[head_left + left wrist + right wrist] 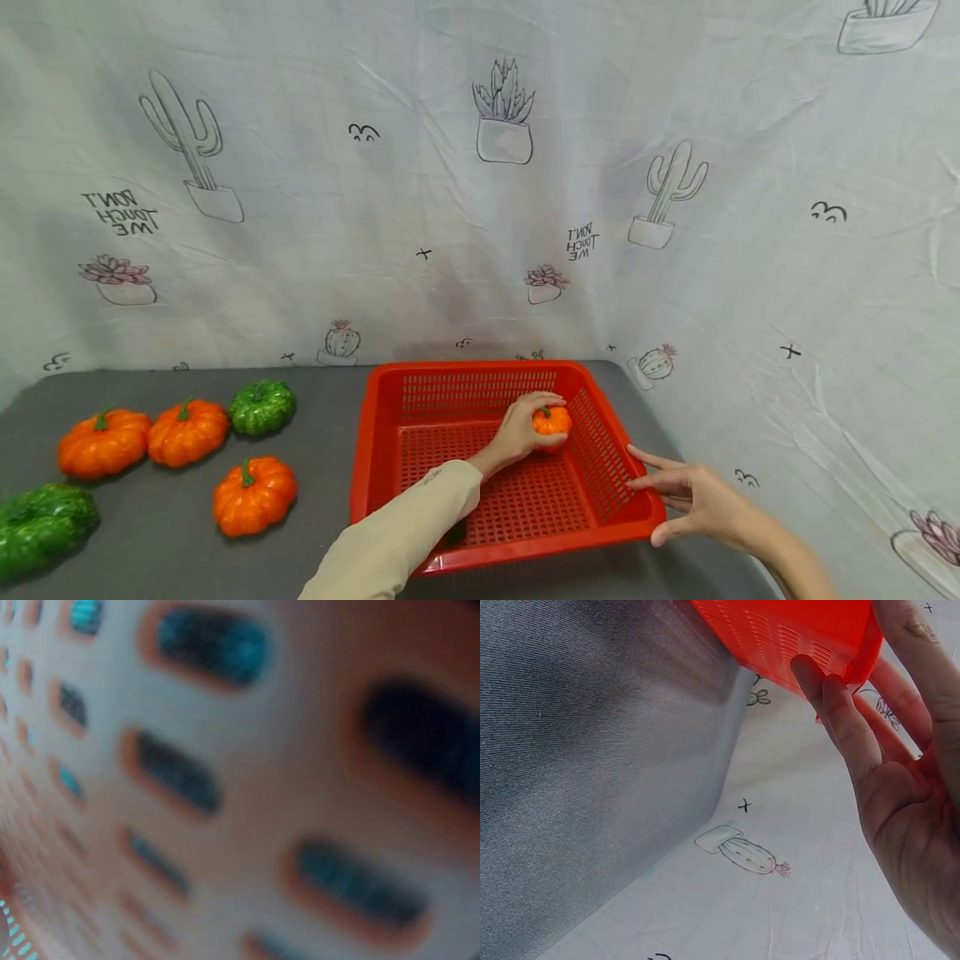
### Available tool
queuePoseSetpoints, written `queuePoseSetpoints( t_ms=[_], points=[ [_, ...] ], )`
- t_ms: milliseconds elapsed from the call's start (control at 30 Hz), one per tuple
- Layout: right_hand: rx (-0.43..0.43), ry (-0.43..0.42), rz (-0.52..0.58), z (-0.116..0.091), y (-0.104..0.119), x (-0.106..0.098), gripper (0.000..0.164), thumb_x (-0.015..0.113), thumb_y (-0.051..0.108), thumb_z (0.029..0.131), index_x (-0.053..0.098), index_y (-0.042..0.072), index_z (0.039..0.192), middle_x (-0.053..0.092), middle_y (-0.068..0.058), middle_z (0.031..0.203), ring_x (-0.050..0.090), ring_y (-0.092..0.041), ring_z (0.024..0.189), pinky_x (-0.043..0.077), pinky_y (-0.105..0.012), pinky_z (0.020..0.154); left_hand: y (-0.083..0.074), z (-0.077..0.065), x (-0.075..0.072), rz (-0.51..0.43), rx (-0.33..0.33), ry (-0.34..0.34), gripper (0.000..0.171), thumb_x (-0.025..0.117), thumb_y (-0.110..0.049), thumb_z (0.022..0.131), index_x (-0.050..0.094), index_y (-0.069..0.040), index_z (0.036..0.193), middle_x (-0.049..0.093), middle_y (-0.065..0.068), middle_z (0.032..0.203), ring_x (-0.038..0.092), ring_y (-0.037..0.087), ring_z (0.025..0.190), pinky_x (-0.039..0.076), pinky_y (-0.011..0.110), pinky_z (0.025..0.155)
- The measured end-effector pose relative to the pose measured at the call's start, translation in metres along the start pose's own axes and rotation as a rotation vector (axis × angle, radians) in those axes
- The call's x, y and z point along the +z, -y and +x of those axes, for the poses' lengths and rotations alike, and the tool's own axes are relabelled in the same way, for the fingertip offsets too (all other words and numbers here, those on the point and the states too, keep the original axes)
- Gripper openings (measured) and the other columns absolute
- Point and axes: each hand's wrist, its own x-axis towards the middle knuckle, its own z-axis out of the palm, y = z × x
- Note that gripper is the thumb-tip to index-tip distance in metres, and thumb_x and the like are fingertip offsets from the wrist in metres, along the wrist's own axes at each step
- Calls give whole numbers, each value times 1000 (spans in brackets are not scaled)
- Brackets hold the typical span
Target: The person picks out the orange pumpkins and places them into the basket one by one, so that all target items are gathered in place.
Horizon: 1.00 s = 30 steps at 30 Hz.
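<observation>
Inside the red plastic basket, my left hand holds a small orange pumpkin near the right wall, fingers over its top and thumb below. A close, blurred stretch of slotted basket wall fills the left wrist view, and neither hand nor pumpkin appears there. My right hand grips the basket's front right corner, fingers at the side rim and thumb near the front. In the right wrist view, the fingers meet the red wall. A dark green thing shows partly beneath the left sleeve.
On the grey table at left lie orange pumpkins, a round green gourd and a longer green gourd. A white cloth printed with cacti hangs behind and along the right side.
</observation>
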Motion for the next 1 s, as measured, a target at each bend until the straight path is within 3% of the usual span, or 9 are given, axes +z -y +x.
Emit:
queuePoseSetpoints(
  t_ms=[167,300,367,500,600,667,767,867,1000],
  points=[
    [20,0,2,-6,0,1,52,80,12,75,64,-2,122,27,-40,143,44,13,116,53,-36,84,-1,-5,0,-97,-46,53,51,80,-15,79,62,-2,125,55,12,131,52,26,119,48,28,92],
    [15,-23,-22,-8,-1,1,51,80,12,74,65,0,121,31,-35,144,45,11,117,53,-33,84,-3,-3,-3,-81,-72,104,54,79,-17,80,59,-4,128,52,10,134,50,25,121,46,29,95],
    [3,-24,-22,-6,-2,2,50,80,12,74,65,1,121,34,-27,147,46,9,118,53,-32,85,-3,-2,-6,-65,-96,118,53,79,-17,81,59,-5,128,51,10,134,49,25,121,46,30,95],
    [-46,-17,-22,-3,-4,3,50,80,11,74,65,-1,121,39,5,148,47,7,119,53,-32,85,-4,-2,-11,-33,-162,159,47,73,-24,87,59,-10,130,47,8,137,44,27,126,47,34,94],
    [-79,-9,-13,-2,-5,3,50,80,9,74,65,-3,120,38,23,143,48,6,118,53,-31,85,-5,-2,-14,-6,-172,202,44,66,-25,92,56,-12,133,45,8,140,39,29,131,43,41,99],
    [-91,-7,-10,-1,-5,3,49,80,9,74,64,-4,120,37,26,142,48,5,119,52,-30,85,-5,-1,-17,5,-161,219,43,64,-22,92,56,-11,133,45,9,141,39,30,131,39,45,102],
    [-103,-5,-11,0,-6,3,49,79,9,74,64,-5,119,37,25,143,48,4,119,51,-25,85,-5,1,-22,0,-145,236,46,67,-17,89,56,-10,133,48,8,141,44,28,128,42,40,100],
    [-118,-8,-19,0,-7,2,50,80,9,74,65,-5,119,36,25,143,47,5,119,50,-21,86,-4,5,-28,-41,-177,248,52,72,-17,86,56,-10,135,51,5,140,51,24,123,48,30,92],
    [-138,-12,-16,0,-7,2,50,80,9,73,64,-7,118,36,24,144,46,5,120,48,-18,86,-3,10,-34,-84,-233,268,61,77,-19,82,54,-13,138,52,0,140,53,19,121,46,25,92]
  ],
)
